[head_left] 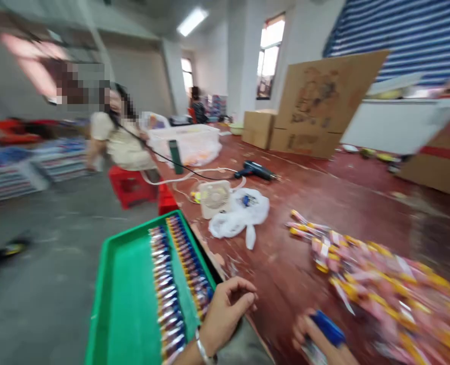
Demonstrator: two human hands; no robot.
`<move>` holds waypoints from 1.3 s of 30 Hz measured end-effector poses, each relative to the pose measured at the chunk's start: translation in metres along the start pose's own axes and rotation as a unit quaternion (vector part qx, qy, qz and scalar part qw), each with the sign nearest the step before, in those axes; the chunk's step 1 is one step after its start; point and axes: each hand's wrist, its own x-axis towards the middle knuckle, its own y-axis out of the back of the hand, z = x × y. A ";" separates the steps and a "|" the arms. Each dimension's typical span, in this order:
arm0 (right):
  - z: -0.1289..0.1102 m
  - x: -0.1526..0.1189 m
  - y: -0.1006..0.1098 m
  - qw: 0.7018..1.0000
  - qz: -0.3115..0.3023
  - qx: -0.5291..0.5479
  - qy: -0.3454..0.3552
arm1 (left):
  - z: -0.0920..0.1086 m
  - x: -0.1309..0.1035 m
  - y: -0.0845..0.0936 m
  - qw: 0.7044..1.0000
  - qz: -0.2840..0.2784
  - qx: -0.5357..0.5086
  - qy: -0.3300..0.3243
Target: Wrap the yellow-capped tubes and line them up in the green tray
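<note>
My left hand (228,309), with a bracelet at its wrist, is over the right edge of a green tray (124,284). Its fingers curl loosely toward the thumb, and nothing shows in them. Two rows of small, shiny wrapped pieces (167,294) with blue and yellow ends lie in this tray. At the bottom, my blurred right hand (312,334) is closed around a blue-ended piece (328,327); a paler part shows below the fingers. To its right, a heap of pink and yellow wrapped sticks (384,284) is spread on the red table (278,263).
On the table are a white plastic bag (240,218) with small dark-blue parts, a small fan (215,197), a corded heat gun (257,171) and a translucent bin (194,142). Cardboard boxes (312,106) stand behind. A person (124,142) sits at left by red stools (131,187).
</note>
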 end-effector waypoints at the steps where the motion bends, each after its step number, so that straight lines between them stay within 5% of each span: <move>1: 0.001 -0.006 0.005 1.000 0.028 0.004 -0.002 | 0.003 -0.005 -0.016 0.998 -0.048 -0.016 0.021; 4: 0.007 -0.017 0.015 0.996 0.061 0.058 -0.014 | 0.006 -0.013 -0.048 0.987 -0.150 -0.013 0.058; 8: 0.010 -0.022 0.017 0.986 0.106 0.128 -0.026 | 0.000 -0.015 -0.072 0.985 -0.158 0.015 0.074; 15: 0.000 -0.022 0.030 0.994 0.033 0.104 -0.004 | 0.003 -0.009 -0.075 0.971 -0.216 0.018 0.098; 18: -0.011 -0.022 0.042 0.993 0.052 0.104 -0.007 | 0.011 0.003 -0.072 0.960 -0.260 0.055 0.088; 21: -0.020 -0.024 0.054 0.985 0.101 0.143 0.004 | 0.018 0.026 -0.080 0.945 -0.299 0.132 0.028; 26: -0.029 -0.029 0.070 0.968 0.176 0.180 0.024 | 0.016 0.079 -0.130 0.887 -0.223 0.328 -0.236; 32: -0.033 -0.037 0.086 0.950 0.240 0.189 0.063 | -0.006 0.111 -0.195 0.851 -0.238 0.367 -0.293; 35: -0.035 -0.040 0.090 0.946 0.250 0.193 0.069 | -0.011 0.110 -0.196 0.855 -0.232 0.364 -0.289; 39: -0.038 -0.035 0.089 0.937 0.256 0.224 0.082 | -0.003 0.098 -0.161 0.885 -0.204 0.332 -0.254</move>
